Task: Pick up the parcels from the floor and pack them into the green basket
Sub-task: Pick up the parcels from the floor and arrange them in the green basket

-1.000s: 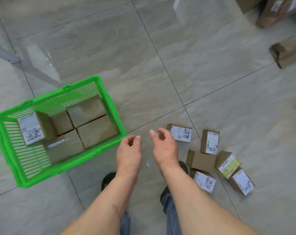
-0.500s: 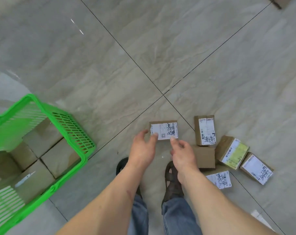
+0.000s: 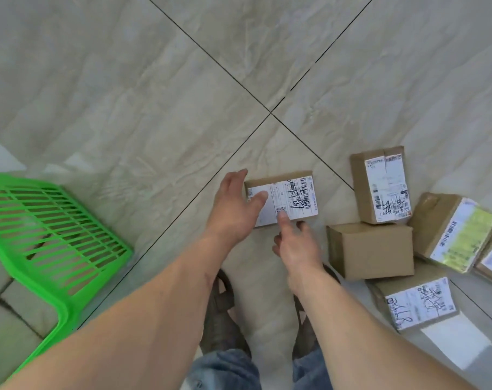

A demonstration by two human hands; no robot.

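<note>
A small cardboard parcel (image 3: pixel 291 197) with a white shipping label lies on the tiled floor in front of me. My left hand (image 3: pixel 233 209) lies against its left end, thumb over the label and fingers along the far side. My right hand (image 3: pixel 296 246) touches its near edge with the index fingertip on the label. The parcel still rests on the floor. The green basket (image 3: pixel 56 235) stands at the left edge, with several brown parcels (image 3: pixel 16 311) packed inside.
Several more parcels lie in a cluster on the right: a labelled one (image 3: pixel 381 184), a plain brown one (image 3: pixel 370 250), one with a yellow label (image 3: pixel 456 230), and another near my right arm (image 3: pixel 413 302). My feet in dark sandals (image 3: pixel 225 311) stand just below the hands.
Both hands have reached forward from near the basket to the labelled parcel and now rest on it. My view has swung right and down, so the basket has slid to the left edge.
</note>
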